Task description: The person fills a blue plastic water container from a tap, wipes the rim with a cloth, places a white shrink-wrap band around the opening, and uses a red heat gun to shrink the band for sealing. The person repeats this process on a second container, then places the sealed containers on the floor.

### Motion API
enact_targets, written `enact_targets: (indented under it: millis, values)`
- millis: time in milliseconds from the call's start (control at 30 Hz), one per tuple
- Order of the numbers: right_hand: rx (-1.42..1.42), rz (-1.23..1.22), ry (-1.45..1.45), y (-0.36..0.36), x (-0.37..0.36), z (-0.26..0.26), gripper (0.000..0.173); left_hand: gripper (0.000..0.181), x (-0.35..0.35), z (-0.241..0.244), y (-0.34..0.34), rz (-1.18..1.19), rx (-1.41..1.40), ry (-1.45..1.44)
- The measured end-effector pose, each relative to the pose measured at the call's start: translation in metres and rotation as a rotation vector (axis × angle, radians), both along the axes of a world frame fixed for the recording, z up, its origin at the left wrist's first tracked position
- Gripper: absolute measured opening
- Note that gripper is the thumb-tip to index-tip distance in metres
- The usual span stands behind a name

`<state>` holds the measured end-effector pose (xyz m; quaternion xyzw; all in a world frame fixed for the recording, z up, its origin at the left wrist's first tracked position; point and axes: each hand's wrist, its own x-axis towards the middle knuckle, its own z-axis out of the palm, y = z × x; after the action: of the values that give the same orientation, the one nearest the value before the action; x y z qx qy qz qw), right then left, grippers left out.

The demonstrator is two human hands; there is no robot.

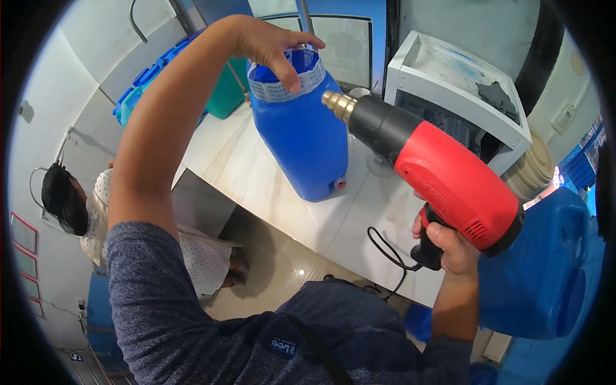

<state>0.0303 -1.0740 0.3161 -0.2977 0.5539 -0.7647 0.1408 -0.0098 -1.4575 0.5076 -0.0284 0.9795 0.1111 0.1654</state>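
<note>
A blue plastic water container stands upright on the marble-look counter, with a small spigot fitting low on its side. Around its blue cap sits a printed clear plastic seal band. My left hand spans the capped top, thumb against the band and fingers over the far side. In my right hand is a red and black heat gun, a finger at its trigger. Its metal nozzle points left at the band, a short distance away.
More blue and teal containers stand at the back left. A white frame shelf is at the back right, and a large blue container lies at right. The gun's black cord trails over the counter edge. A person is at left.
</note>
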Motion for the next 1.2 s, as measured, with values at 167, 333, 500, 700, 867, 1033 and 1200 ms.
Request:
enact_targets:
  millis: [167, 333, 500, 700, 867, 1033, 1200]
  values:
    - [-0.008, -0.026, -0.045, 0.003, -0.019, -0.007, 0.060, 0.120, 0.001, -0.001, 0.002, 0.016, -0.113, 0.044]
    - [-0.032, 0.017, 0.030, -0.002, -0.006, -0.005, 0.061, 0.115, 0.000, -0.006, 0.000, 0.109, -0.198, 0.036]
    - [-0.011, -0.032, -0.061, 0.006, -0.019, -0.007, 0.060, 0.116, 0.012, -0.002, -0.003, 0.247, -0.043, 0.120]
    - [0.037, 0.025, 0.025, 0.000, -0.003, -0.005, 0.059, 0.106, 0.015, 0.002, -0.003, 0.335, -0.049, 0.007]
    - [-0.017, 0.021, -0.022, 0.001, -0.011, 0.000, 0.056, 0.100, 0.028, -0.001, -0.017, 0.336, -0.072, 0.101]
    - [0.067, -0.024, 0.034, -0.006, -0.014, 0.015, 0.056, 0.091, 0.006, -0.012, -0.033, 0.016, -0.158, 0.400]
    - [0.107, -0.035, 0.001, 0.004, -0.007, 0.029, 0.051, 0.073, -0.009, -0.025, -0.029, -0.051, -0.121, 0.412]
